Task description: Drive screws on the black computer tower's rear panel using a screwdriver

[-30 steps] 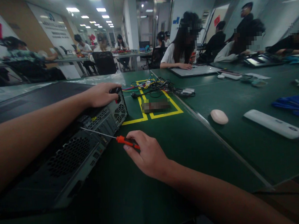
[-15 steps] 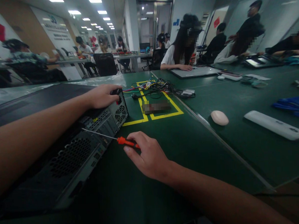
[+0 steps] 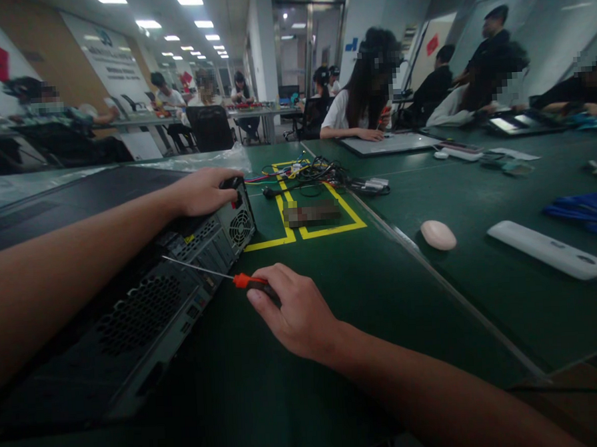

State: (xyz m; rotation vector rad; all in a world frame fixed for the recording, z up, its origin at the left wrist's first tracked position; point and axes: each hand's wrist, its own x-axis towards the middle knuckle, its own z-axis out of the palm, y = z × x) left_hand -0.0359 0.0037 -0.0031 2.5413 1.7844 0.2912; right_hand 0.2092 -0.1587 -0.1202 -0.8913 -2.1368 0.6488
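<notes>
A black desktop computer case [image 3: 111, 193] lies on the green table at the left, its rear side with a round fan grille and a honeycomb vent facing me. My left hand [image 3: 207, 191] grips the case's far rear corner, thumb over the edge and the other fingers partly hidden. In my right hand [image 3: 295, 304] is a screwdriver [image 3: 241, 280] with an orange and black handle, held between thumb and fingers. Its long thin shaft points left, the tip at the rear edge of the case near the vent. Whether a screw sits under the tip cannot be made out.
Beyond the case, a tangle of cables [image 3: 326, 174] and a blurred dark block [image 3: 312, 213] lie by yellow tape. To the right are a pale mouse [image 3: 438, 235], a long white bar [image 3: 545, 249] and blue fabric [image 3: 585, 212]. A co-worker [image 3: 367, 100] sits across the table.
The screwdriver handle has turned in my right fingers, showing more of its dark side. My left hand stays where it was on the case.
</notes>
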